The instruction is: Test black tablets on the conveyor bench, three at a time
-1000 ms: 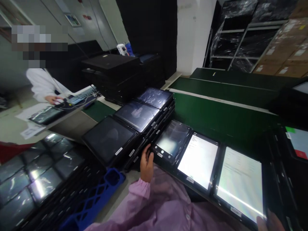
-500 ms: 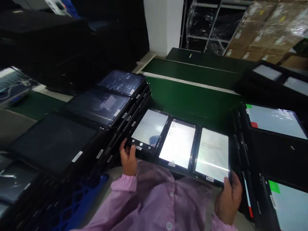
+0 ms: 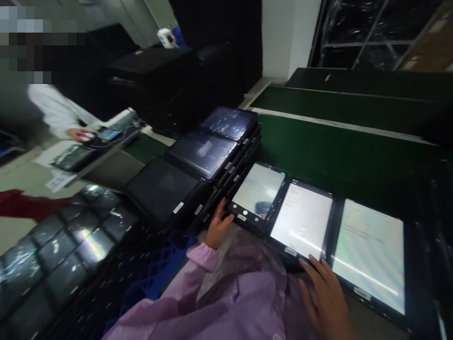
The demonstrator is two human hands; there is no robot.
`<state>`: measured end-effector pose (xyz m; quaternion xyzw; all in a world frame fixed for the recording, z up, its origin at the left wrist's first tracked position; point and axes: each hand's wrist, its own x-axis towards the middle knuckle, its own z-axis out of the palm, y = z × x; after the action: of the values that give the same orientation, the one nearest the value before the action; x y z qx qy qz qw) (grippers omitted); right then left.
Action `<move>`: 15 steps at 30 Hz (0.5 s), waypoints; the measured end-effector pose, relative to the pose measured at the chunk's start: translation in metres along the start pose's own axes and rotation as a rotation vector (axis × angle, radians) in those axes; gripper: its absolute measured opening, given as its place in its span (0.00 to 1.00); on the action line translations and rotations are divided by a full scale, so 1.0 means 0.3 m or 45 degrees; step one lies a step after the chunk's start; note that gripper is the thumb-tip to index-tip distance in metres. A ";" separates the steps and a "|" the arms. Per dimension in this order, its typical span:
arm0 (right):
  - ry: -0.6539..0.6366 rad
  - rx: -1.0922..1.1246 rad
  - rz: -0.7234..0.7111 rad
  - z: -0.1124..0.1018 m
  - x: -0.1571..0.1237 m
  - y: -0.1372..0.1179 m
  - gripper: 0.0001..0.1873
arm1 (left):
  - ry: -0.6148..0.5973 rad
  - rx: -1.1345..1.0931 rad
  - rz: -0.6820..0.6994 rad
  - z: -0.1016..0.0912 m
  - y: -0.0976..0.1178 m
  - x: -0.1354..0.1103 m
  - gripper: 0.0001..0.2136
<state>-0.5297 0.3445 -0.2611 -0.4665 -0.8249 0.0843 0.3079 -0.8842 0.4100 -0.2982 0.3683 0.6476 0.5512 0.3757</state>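
Three lit tablets lie side by side in a black tray [image 3: 264, 234] in front of me: a left tablet [image 3: 260, 189] with round buttons along its lower edge, a middle tablet [image 3: 302, 217] with a white page, and a right tablet [image 3: 370, 250] with a pale page. My left hand [image 3: 218, 229] holds the tray's near left corner, thumb on the near edge and fingers at the side. My right hand [image 3: 327, 297] is open, its fingers spread at the lower edge of the middle tablet and the gap beside it.
Stacked trays of dark tablets [image 3: 203, 153] stand to the left, above a blue plastic crate [image 3: 157, 276]. Farther left lie many wrapped tablets [image 3: 71, 243]. A co-worker's hand [image 3: 79, 134] rests at another bench. The green worktop [image 3: 318, 146] extends behind the tray.
My right hand has left the tray's right end and moved left to the middle tablet. My left hand stays at the left corner. The view has turned left, showing a co-worker.
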 end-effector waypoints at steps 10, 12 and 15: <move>-0.022 -0.206 -0.053 0.004 0.151 0.056 0.23 | 0.222 0.063 0.088 0.090 -0.011 0.060 0.28; -0.002 -0.207 -0.042 0.003 0.190 0.056 0.22 | 0.324 0.112 0.104 0.113 -0.010 0.069 0.25; 0.030 -0.201 -0.060 0.007 0.219 0.054 0.19 | 0.432 0.145 0.103 0.135 -0.007 0.079 0.22</move>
<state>-0.5439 0.4077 -0.2415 -0.4709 -0.8360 0.0061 0.2818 -0.8588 0.4484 -0.3066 0.3166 0.7165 0.5825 0.2171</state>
